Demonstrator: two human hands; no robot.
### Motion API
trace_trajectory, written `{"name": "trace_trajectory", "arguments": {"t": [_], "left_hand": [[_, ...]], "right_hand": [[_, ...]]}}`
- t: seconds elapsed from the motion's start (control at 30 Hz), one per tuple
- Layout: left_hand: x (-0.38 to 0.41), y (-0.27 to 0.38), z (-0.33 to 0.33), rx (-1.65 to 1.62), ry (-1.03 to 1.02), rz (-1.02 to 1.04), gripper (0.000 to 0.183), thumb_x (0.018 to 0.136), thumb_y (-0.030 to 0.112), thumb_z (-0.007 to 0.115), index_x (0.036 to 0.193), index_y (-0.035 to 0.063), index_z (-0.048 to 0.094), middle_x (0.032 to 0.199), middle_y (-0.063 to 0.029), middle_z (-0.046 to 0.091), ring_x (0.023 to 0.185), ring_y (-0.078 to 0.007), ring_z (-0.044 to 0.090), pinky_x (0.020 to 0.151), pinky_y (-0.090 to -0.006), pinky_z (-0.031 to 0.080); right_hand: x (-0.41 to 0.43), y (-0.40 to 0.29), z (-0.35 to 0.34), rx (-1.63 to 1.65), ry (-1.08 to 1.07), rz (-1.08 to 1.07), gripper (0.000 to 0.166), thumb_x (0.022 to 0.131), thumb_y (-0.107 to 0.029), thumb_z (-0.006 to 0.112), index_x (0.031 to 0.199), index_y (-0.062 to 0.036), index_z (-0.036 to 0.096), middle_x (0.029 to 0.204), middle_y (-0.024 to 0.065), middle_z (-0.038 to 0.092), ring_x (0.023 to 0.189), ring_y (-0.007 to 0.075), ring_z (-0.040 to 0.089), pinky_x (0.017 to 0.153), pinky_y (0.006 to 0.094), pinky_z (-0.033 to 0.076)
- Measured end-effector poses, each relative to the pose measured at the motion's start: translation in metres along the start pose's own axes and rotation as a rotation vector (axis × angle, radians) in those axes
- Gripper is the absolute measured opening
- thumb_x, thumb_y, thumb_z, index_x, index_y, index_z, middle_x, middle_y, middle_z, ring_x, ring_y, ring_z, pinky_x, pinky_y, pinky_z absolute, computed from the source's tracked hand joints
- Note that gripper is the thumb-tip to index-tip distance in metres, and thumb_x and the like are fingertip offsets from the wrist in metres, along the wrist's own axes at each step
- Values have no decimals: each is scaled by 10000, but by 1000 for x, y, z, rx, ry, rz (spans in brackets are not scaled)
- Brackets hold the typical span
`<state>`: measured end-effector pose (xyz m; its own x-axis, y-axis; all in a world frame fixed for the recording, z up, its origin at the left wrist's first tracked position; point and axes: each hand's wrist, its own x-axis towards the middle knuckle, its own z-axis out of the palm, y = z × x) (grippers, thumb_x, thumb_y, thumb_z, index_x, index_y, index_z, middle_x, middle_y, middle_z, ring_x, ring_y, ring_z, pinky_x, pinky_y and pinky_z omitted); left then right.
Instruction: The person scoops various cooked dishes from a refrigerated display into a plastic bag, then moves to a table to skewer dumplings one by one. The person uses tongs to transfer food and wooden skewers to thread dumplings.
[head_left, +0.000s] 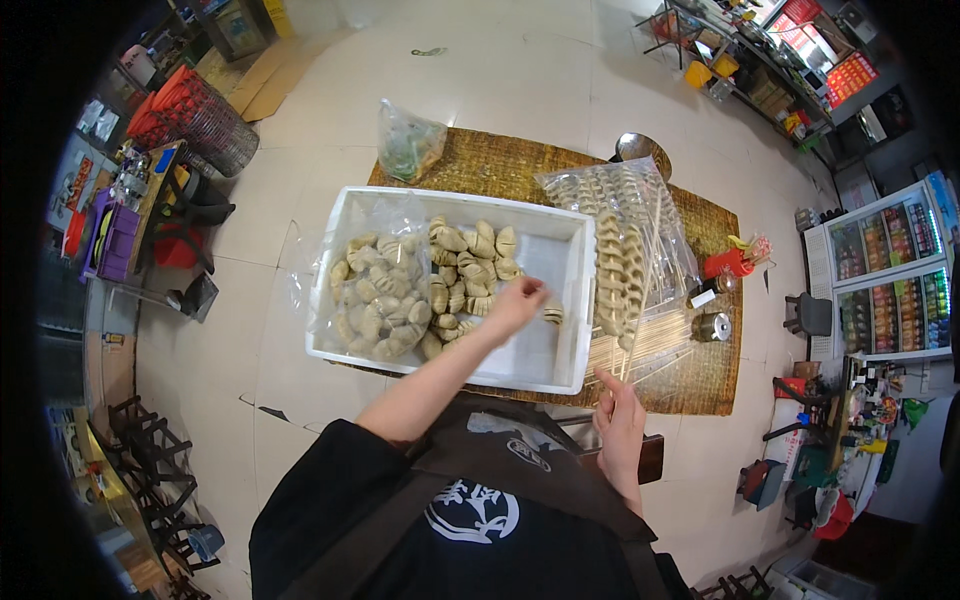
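My left hand (521, 301) is over the white plastic tub (457, 196), its fingers bent and blurred; whether it holds anything cannot be told. To its left lie scored, rolled food pieces (480, 271), some of them in a clear plastic bag (382, 289). One more piece (553, 313) lies just right of the hand. My right hand (619, 401), at the table's near edge, grips the lower end of a thin wooden skewer (643, 300). Skewered spiral-cut pieces (610, 277) lie beside the tub, on a clear bag of more of them (592, 187).
Loose bamboo skewers (652, 341) lie on the brown patterned table (712, 382) right of the tub. A metal-lidded jar (711, 327), a dark bottle (720, 283) and a red container (729, 262) stand near its right edge. A knotted plastic bag (409, 142) sits at the far left corner.
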<state>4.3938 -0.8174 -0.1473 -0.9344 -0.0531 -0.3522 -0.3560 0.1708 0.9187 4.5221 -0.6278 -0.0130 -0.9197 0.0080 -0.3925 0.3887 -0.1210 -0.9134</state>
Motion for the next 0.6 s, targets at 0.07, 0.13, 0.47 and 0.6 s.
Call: {"name": "trace_trajectory", "arguments": {"t": [0.07,0.13,0.47,0.6], "left_hand": [[52,-33,-18,178,180,-5,345,896,266,612,1098,-14,616,1027,-182,662,960,-259,628,833,-352,483],[95,-40,-31,449,323,7,331,815,256,620,1054,28,640,1046,-169,647,1015,-338,589,904,-433,455],[156,-75,0,1091,384,125,445,781,320,683,1156,108,573,1140,-114,500,1111,-272,437,932,-465,282],[143,-80,9,986,51,303,517,807,297,674,1244,136,452,990,-116,592,868,-275,575,873,-465,361]], "right_hand": [[-5,7,-7,13,34,-15,394,1031,-217,365,1299,39,497,653,-56,349,498,22,279,444,190,236],[-13,8,-11,3,73,-4,363,1024,-174,391,1292,51,491,643,-57,350,500,16,294,447,185,248],[-47,35,-26,291,252,116,269,973,-137,482,1147,44,579,642,-3,463,440,37,313,411,199,224],[-49,35,-26,243,258,127,329,970,-162,485,1221,41,547,643,-27,434,476,36,316,442,197,237]]}}
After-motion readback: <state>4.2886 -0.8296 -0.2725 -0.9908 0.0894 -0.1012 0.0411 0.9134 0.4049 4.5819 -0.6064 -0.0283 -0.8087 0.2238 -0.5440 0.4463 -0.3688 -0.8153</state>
